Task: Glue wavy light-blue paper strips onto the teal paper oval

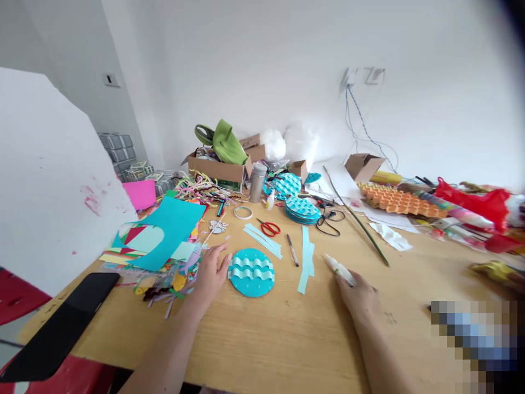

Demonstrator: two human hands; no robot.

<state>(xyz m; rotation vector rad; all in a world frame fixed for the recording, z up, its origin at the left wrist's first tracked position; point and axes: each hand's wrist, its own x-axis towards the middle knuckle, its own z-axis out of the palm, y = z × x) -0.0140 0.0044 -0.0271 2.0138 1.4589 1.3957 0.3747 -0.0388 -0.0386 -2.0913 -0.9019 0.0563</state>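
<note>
A round teal paper disc (251,289) lies flat on the table, two wavy pale-blue strips (251,275) running across it. Just off its left edge is my left hand (211,271), fingers apart and holding nothing; whether the thumb touches the rim I cannot tell. My right hand (361,295) is wrapped round a white glue bottle (339,269), which is tilted with its nozzle toward the upper left. Between the disc and the bottle lie flat pale-blue paper strips (305,260) and a pen (292,250). More strips (262,241) lie beyond the disc, beside red-handled scissors (269,227).
A stack of wavy-striped teal discs (302,210) stands at the back, near a grey flask (258,183). Coloured paper sheets (172,227) pile up on the left, by a black phone (65,323). A long stick (361,224) and an orange egg tray (400,201) lie to the right.
</note>
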